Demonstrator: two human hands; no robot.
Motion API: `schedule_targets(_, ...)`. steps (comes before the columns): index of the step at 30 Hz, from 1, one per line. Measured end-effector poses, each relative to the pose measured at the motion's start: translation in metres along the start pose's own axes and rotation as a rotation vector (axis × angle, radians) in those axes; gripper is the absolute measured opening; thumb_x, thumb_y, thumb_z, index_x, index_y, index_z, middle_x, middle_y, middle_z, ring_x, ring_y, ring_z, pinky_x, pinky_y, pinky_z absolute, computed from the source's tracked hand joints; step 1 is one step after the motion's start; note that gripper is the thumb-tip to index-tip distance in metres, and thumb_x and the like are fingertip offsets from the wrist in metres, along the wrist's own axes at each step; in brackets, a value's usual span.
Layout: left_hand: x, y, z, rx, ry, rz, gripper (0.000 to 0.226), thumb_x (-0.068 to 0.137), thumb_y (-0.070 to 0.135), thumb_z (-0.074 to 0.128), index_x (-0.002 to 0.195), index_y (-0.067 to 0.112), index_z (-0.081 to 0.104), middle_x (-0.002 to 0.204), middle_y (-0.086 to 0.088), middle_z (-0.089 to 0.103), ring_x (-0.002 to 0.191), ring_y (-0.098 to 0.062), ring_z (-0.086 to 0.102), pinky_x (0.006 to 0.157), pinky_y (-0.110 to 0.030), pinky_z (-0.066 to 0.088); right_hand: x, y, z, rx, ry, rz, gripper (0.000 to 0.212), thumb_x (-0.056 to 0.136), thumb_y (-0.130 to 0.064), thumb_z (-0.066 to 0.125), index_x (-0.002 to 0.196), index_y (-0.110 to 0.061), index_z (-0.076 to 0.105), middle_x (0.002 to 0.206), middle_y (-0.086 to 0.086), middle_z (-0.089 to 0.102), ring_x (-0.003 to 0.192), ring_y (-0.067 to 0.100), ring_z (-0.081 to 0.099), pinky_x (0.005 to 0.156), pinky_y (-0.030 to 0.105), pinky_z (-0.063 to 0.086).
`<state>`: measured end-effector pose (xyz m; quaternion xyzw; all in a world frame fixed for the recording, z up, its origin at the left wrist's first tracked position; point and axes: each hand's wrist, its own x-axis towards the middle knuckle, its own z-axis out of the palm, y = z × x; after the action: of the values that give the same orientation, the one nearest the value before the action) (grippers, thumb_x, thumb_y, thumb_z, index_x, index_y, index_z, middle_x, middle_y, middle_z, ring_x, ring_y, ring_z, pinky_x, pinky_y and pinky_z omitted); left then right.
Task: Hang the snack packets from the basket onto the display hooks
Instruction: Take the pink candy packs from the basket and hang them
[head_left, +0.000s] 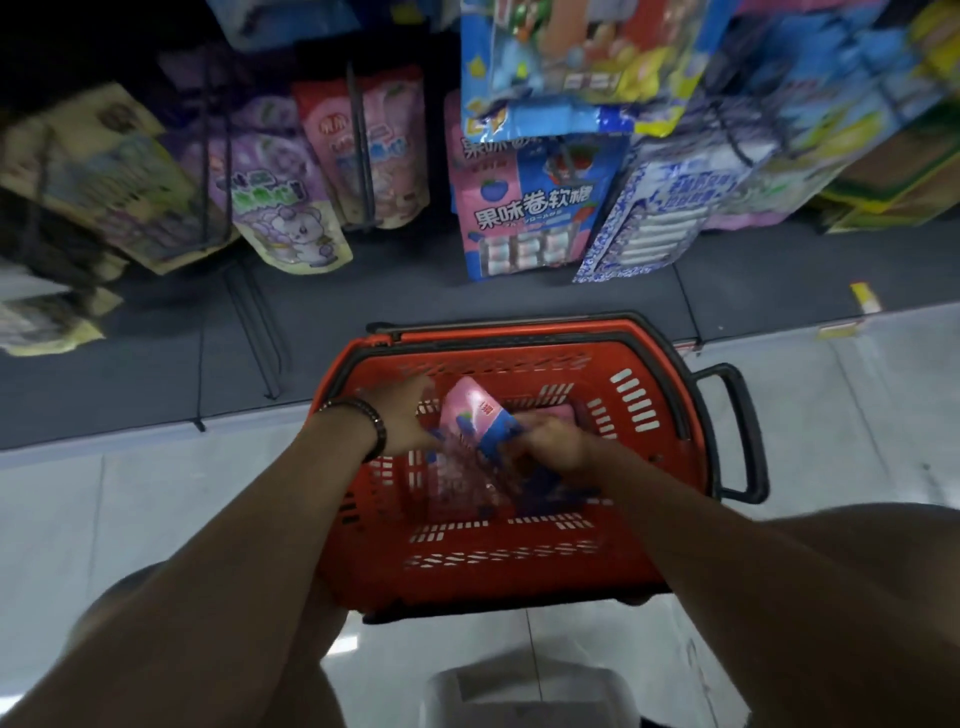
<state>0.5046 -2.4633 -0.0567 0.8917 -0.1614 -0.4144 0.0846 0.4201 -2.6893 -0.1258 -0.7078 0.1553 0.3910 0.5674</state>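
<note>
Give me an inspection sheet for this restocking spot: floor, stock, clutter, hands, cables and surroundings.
Surface: grey tiled floor, red basket standing on it.
Job's things: pink and blue packet in the basket; more packets beneath it, blurred; matching packet already hanging.
Clutter: pale blurred object at the bottom edge.
Grips: right hand holds the packet; left hand at its edge, grip blurred.
Cables: nothing seen.
Surroundings: display hooks with hanging snack bags; dark base shelf.

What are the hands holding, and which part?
The right hand grips the pink-and-blue packet by its blue end. The left hand is too blurred to tell.
</note>
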Motion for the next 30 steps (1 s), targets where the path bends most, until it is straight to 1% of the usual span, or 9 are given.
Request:
schedule_targets(2, -0.009, -0.005, 0.004, -0.067, 0.086, 0.022, 0.106, 0.068, 0.047, 0.094, 0.158, 0.026, 0.042, 0.143, 0.0, 0.063, 0.13, -0.027, 0.063, 0.104, -0.031, 0.05, -0.028, -0.03, -0.014, -0.038, -0.044, -0.058, 0.017, 0.091, 0.003, 0.07, 0.106, -0.001, 0.078, 0.088, 0.007, 0.078, 0.078, 0.012, 0.066, 0.068, 0.019, 0.048)
schedule_targets(4, -0.023, 0.001, 0.005, -0.13, 0.082, 0.074, 0.093, 0.074, 0.036, 0.095, 0.153, 0.028, 0.047, 0.129, 0.008, 0.063, 0.118, -0.02, 0.064, 0.094, -0.024, 0.044, -0.052, -0.056, -0.028, -0.003, -0.06, -0.099, 0.016, 0.087, -0.003, 0.075, 0.096, -0.015, 0.08, 0.079, -0.008, 0.078, 0.065, 0.003, 0.068, 0.063, 0.014, 0.048)
schedule_targets(7, -0.043, 0.011, 0.004, -0.27, 0.076, 0.191, 0.05, 0.08, 0.038, 0.091, 0.126, 0.033, 0.073, 0.118, 0.018, 0.073, 0.108, -0.011, 0.068, 0.101, -0.031, 0.052, -0.083, -0.082, -0.044, 0.102, -0.124, -0.161, 0.02, 0.081, 0.0, 0.073, 0.096, -0.01, 0.081, 0.09, 0.009, 0.083, 0.072, 0.019, 0.078, 0.069, 0.026, 0.062)
schedule_targets(9, -0.053, 0.011, 0.002, -0.417, 0.132, 0.261, 0.046, 0.074, 0.046, 0.092, 0.117, 0.034, 0.079, 0.118, 0.019, 0.079, 0.112, -0.008, 0.073, 0.106, -0.039, 0.056, -0.1, -0.094, -0.052, 0.06, -0.064, -0.255, 0.02, 0.088, 0.007, 0.074, 0.104, -0.006, 0.075, 0.101, 0.017, 0.08, 0.086, 0.03, 0.076, 0.08, 0.037, 0.063)
schedule_targets(14, -0.105, 0.028, -0.024, -0.614, 0.23, 0.357, 0.029, 0.089, 0.025, 0.087, 0.115, 0.034, 0.08, 0.12, 0.02, 0.079, 0.109, 0.007, 0.071, 0.092, -0.011, 0.054, -0.136, -0.098, -0.058, 0.252, 0.368, -0.422, 0.034, 0.083, -0.013, 0.091, 0.11, -0.015, 0.07, 0.113, 0.008, 0.08, 0.102, 0.029, 0.079, 0.097, 0.056, 0.062)
schedule_targets(18, -0.133, 0.048, 0.003, -0.915, 0.455, 0.337, 0.024, 0.091, 0.015, 0.082, 0.115, 0.021, 0.08, 0.111, 0.015, 0.082, 0.103, 0.0, 0.076, 0.089, -0.017, 0.06, -0.158, -0.069, -0.039, 0.338, 0.17, -0.341, 0.033, 0.09, -0.013, 0.084, 0.121, -0.017, 0.075, 0.121, 0.015, 0.08, 0.113, 0.039, 0.076, 0.1, 0.061, 0.059)
schedule_targets(22, -0.13, 0.061, 0.023, -0.945, 0.637, 0.221, 0.016, 0.091, 0.021, 0.085, 0.101, 0.03, 0.077, 0.094, 0.03, 0.079, 0.089, 0.01, 0.074, 0.074, -0.008, 0.054, -0.149, -0.06, -0.025, 0.232, 0.211, -0.418, 0.027, 0.096, 0.002, 0.074, 0.12, -0.01, 0.078, 0.117, 0.01, 0.082, 0.108, 0.031, 0.079, 0.103, 0.057, 0.059)
schedule_targets(26, -0.115, 0.056, 0.028, -1.019, 0.681, 0.159, 0.036, 0.086, 0.024, 0.091, 0.114, 0.016, 0.07, 0.111, 0.006, 0.082, 0.098, -0.005, 0.078, 0.082, -0.026, 0.063, -0.141, -0.056, -0.026, 0.242, 0.224, -0.47, 0.026, 0.095, -0.001, 0.076, 0.12, -0.009, 0.078, 0.119, 0.011, 0.081, 0.111, 0.034, 0.078, 0.103, 0.06, 0.058)
schedule_targets(30, -0.113, 0.052, 0.041, -0.627, 0.827, 0.019, 0.053, 0.077, 0.032, 0.093, 0.112, 0.024, 0.054, 0.125, 0.002, 0.058, 0.105, -0.013, 0.061, 0.093, -0.039, 0.056, -0.137, -0.055, -0.025, 0.293, 0.298, -0.479, 0.028, 0.093, 0.001, 0.078, 0.12, -0.009, 0.076, 0.117, 0.007, 0.082, 0.11, 0.029, 0.079, 0.103, 0.058, 0.06)
